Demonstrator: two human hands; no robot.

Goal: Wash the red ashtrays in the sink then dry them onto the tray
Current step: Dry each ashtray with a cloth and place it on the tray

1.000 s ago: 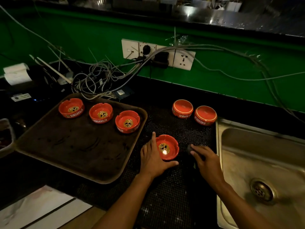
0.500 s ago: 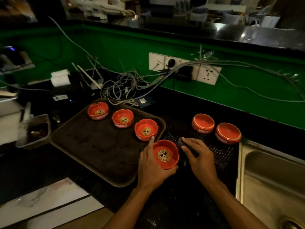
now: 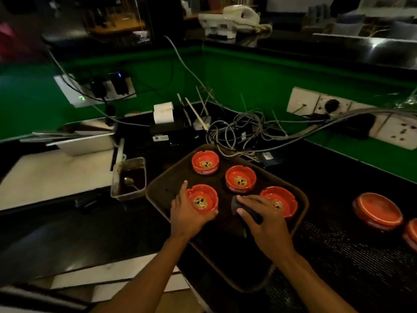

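Note:
A brown tray (image 3: 167,188) lies on the black counter with several red ashtrays upright on it. My left hand (image 3: 187,218) grips the near-left ashtray (image 3: 203,201), thumb and fingers curled round its rim, over the tray. My right hand (image 3: 264,220) holds a dark cloth (image 3: 244,210) above the tray, just in front of the near-right ashtray (image 3: 282,201). Two more stand behind, one at the back (image 3: 205,163), one in the middle (image 3: 241,180). Two ashtrays lie upside down on the mat at the right, one whole (image 3: 378,212), one cut off by the edge (image 3: 411,236). The sink is out of view.
A plastic tub with dark liquid and a spoon (image 3: 129,179) stands left of the tray. A tangle of cables (image 3: 239,132) lies behind it, running to wall sockets (image 3: 352,114). A receipt printer (image 3: 163,116) sits further back. White papers (image 3: 117,274) lie at the near edge.
My left hand has carried the ashtray left from the mat onto the tray. My right hand followed with the cloth. The view swung left and the sink dropped out of sight.

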